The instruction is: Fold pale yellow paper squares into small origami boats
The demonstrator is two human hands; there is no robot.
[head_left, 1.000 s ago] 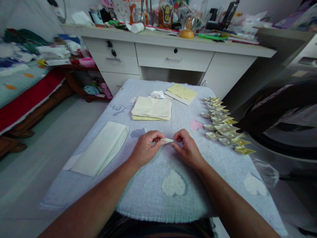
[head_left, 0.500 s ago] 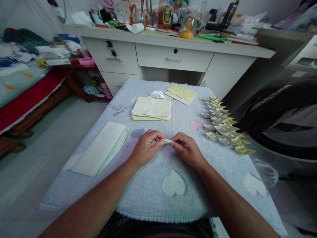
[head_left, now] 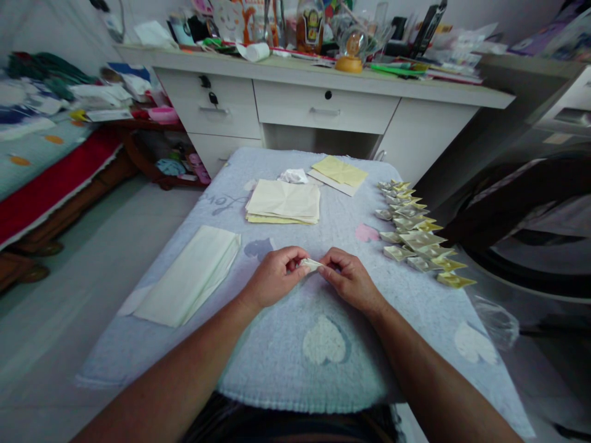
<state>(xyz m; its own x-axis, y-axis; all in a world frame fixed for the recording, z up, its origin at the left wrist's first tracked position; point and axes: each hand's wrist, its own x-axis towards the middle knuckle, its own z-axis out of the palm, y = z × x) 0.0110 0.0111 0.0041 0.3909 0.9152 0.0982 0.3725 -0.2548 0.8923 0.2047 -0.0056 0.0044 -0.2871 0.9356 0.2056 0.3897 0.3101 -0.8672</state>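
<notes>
A small folded paper piece, pale and narrow, is held just above the cloth between both my hands. My left hand pinches its left end between thumb and fingers. At the other end, my right hand grips the tip the same way. Part of the paper is hidden by my fingers. Beyond my hands lies a stack of creased cream paper sheets. To the right, folded paper boats in white and yellow stand in close rows.
A patterned blue cloth covers the table. On its left lies a folded pale paper bundle. Farther back are a crumpled white tissue and yellow paper. A cluttered white desk stands behind; a washing machine is at right.
The fingers of my left hand have shifted slightly on the folded paper, which now shows a wider face. My right hand stays almost in place.
</notes>
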